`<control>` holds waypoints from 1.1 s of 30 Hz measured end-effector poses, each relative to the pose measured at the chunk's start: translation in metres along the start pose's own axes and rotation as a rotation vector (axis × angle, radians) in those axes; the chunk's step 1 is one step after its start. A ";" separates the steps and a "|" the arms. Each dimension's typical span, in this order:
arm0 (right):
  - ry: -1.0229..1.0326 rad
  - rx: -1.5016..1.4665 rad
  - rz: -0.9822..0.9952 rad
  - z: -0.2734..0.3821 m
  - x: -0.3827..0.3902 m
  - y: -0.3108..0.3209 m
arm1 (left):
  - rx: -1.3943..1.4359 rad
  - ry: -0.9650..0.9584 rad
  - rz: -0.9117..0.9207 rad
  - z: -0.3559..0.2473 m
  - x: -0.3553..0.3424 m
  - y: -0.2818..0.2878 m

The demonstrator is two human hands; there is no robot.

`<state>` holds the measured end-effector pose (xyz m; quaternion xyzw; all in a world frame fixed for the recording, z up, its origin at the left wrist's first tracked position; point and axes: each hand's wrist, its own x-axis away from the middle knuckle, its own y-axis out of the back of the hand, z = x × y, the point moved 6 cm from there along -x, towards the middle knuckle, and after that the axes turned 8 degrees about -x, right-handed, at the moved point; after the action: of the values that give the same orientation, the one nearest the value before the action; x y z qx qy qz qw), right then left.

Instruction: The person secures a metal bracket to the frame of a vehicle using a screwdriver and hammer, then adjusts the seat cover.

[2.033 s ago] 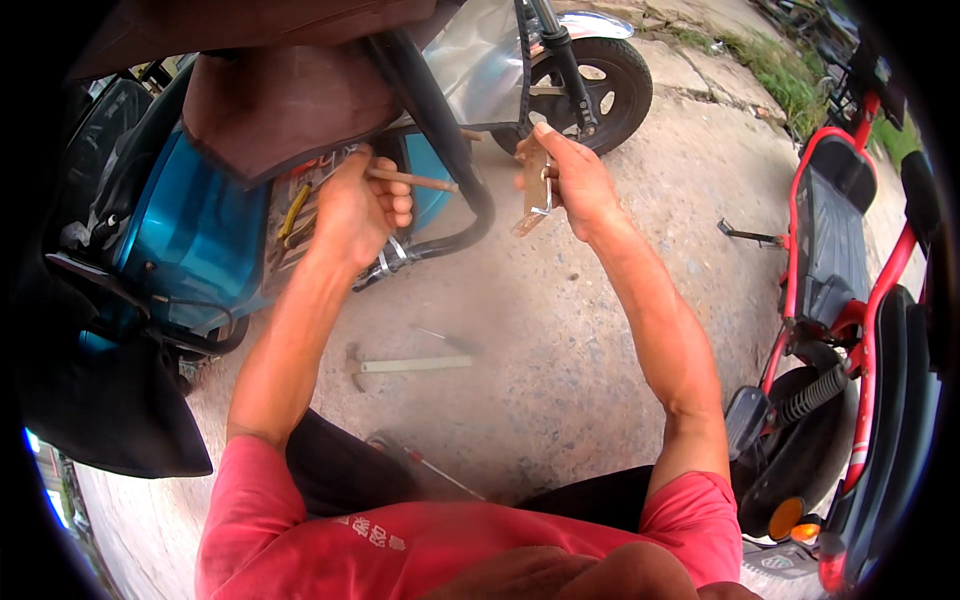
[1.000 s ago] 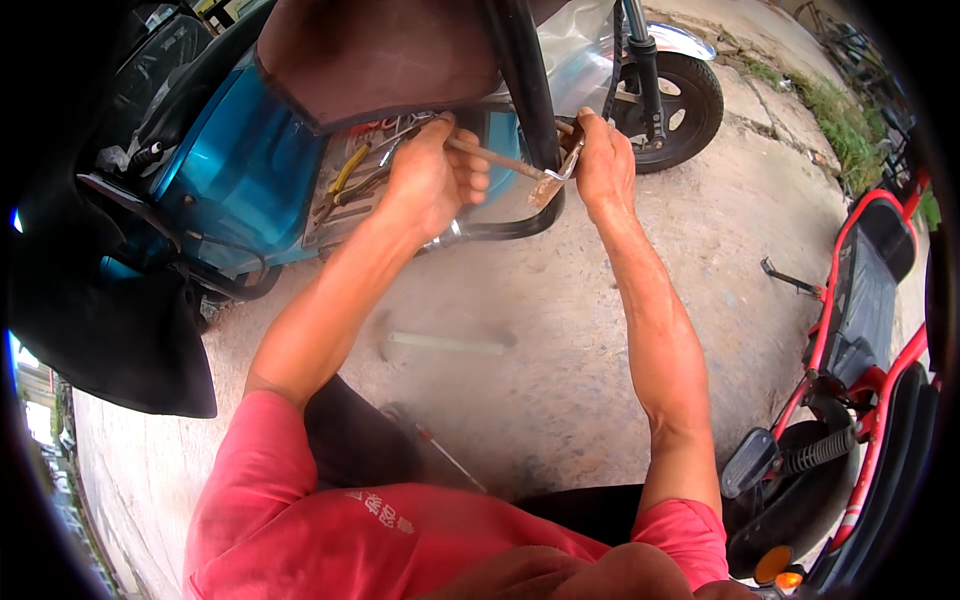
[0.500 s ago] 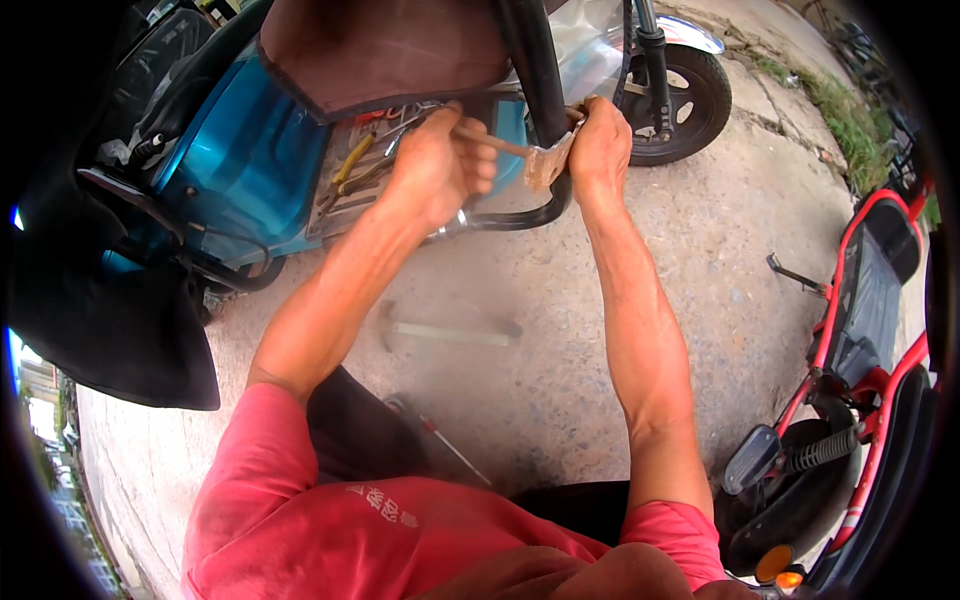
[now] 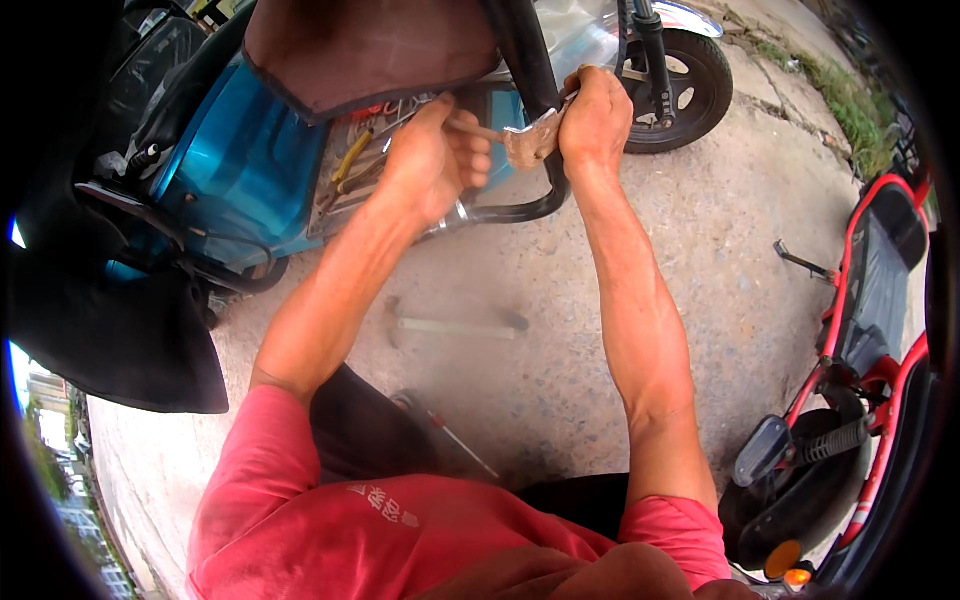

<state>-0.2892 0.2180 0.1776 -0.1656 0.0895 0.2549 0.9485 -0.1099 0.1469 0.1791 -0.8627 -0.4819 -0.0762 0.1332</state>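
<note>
In front of the blue electric scooter (image 4: 245, 150), my left hand (image 4: 425, 165) is closed on a thin brown rod (image 4: 476, 127). The rod's right end meets a rusty, plate-like metal piece (image 4: 530, 146) with a shiny upper edge; whether the two are joined I cannot tell. My right hand (image 4: 597, 125) grips the piece from its right side, its fingers partly hidden behind it. Both hands are raised beside the black tubular frame (image 4: 522, 60). Left of my left hand, yellow-handled pliers (image 4: 354, 157) and other metal tools lie on the footboard.
A brown panel (image 4: 370, 50) overhangs the tools. The front wheel (image 4: 692, 95) stands beyond my right hand. On the concrete lie a blurred pale-handled tool (image 4: 455, 328) and a thin red-and-silver rod (image 4: 462, 440). A red two-wheeler (image 4: 850, 330) is at the right.
The rusty piece has shifted up and to the left. My right hand has risen with it, and my left hand has moved slightly up and left, still on the rod.
</note>
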 end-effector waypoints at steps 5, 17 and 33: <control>0.000 0.018 -0.030 -0.006 -0.004 -0.001 | 0.007 -0.035 0.006 0.001 -0.002 0.001; 0.116 0.085 -0.075 0.009 0.002 0.003 | -0.058 0.066 0.368 0.010 0.010 -0.019; 0.110 0.031 -0.066 0.001 -0.004 0.006 | 0.051 0.066 0.329 0.010 0.010 -0.025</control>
<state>-0.2955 0.2217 0.1773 -0.1676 0.1399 0.2123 0.9525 -0.1260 0.1703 0.1758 -0.9234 -0.3311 -0.0695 0.1814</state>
